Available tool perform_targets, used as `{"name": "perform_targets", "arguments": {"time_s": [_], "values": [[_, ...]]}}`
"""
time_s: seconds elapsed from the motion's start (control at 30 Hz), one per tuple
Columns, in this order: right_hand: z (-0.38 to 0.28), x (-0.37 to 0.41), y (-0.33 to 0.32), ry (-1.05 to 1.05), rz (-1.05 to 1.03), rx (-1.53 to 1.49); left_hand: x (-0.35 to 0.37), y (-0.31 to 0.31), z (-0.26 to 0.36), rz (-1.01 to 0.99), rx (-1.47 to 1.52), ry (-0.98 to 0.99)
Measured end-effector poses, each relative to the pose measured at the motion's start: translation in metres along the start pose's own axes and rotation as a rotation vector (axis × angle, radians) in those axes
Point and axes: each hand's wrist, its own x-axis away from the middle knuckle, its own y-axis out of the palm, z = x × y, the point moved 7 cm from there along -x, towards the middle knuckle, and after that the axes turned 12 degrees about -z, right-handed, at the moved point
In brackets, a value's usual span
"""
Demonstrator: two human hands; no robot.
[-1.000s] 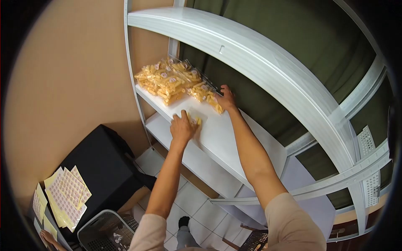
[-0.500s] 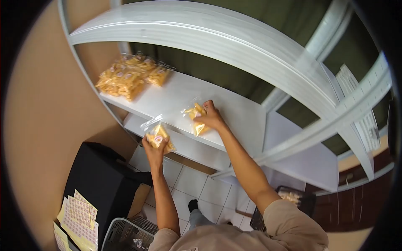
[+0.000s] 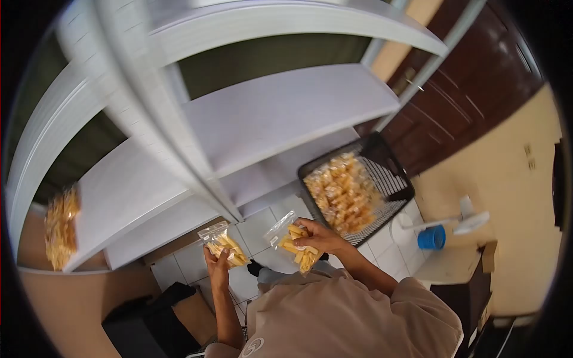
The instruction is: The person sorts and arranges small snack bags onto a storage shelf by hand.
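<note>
My left hand [image 3: 218, 267] is closed on a clear plastic bag of yellow stick-shaped snacks [image 3: 233, 253], with its see-through top pointing away from me. A second, similar snack bag [image 3: 292, 246] is gripped in my right hand [image 3: 324, 238], fingers around its far right side. Both bags are held apart from each other over the tiled floor, in front of my body. To the right of them, a black plastic basket [image 3: 387, 222] holds a heap of packed snack bags [image 3: 346, 194].
White shelves [image 3: 292, 113] with upright posts span the upper area. More snack bags [image 3: 61, 227] sit at the left shelf end. A black box-like object [image 3: 146, 325] stands lower left. A blue bin [image 3: 431, 237], a white fan [image 3: 471, 222] and a brown door [image 3: 453, 89] are at right.
The view has swung to the right, bringing the basket and door into sight. My right hand has drawn its snack bag off the shelf towards my body; both hands keep their bags.
</note>
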Motion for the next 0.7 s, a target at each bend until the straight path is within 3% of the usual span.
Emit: {"name": "perform_targets", "arguments": {"time_s": [0.1, 0.13, 0.17, 0.23, 0.37, 0.47, 0.57, 0.7], "values": [[0.022, 0.07, -0.056, -0.042, 0.137, -0.153, -0.016, 0.073, -0.039, -0.189, -0.096, -0.08], [0.031, 0.091, -0.081, -0.14, 0.235, -0.198, -0.022, 0.097, -0.057, -0.232, -0.114, -0.097], [0.037, 0.112, -0.105, -0.243, 0.332, -0.241, -0.027, 0.121, -0.069, -0.242, -0.133, -0.099], [0.046, 0.153, -0.141, -0.257, 0.319, -0.275, -0.033, 0.178, -0.096, -0.273, -0.115, -0.168], [0.067, 0.238, -0.223, -0.288, 0.579, -0.243, -0.049, 0.273, -0.158, -0.307, 0.053, -0.251], [0.089, 0.289, -0.281, -0.337, 0.783, -0.296, -0.054, 0.344, -0.171, -0.332, 0.055, -0.243], [0.118, 0.314, -0.341, -0.352, 0.929, -0.328, -0.064, 0.382, -0.189, -0.331, 0.057, -0.251], [0.068, 0.321, -0.377, -0.336, 0.938, -0.263, -0.092, 0.405, -0.23, -0.369, 0.038, -0.244]]}}
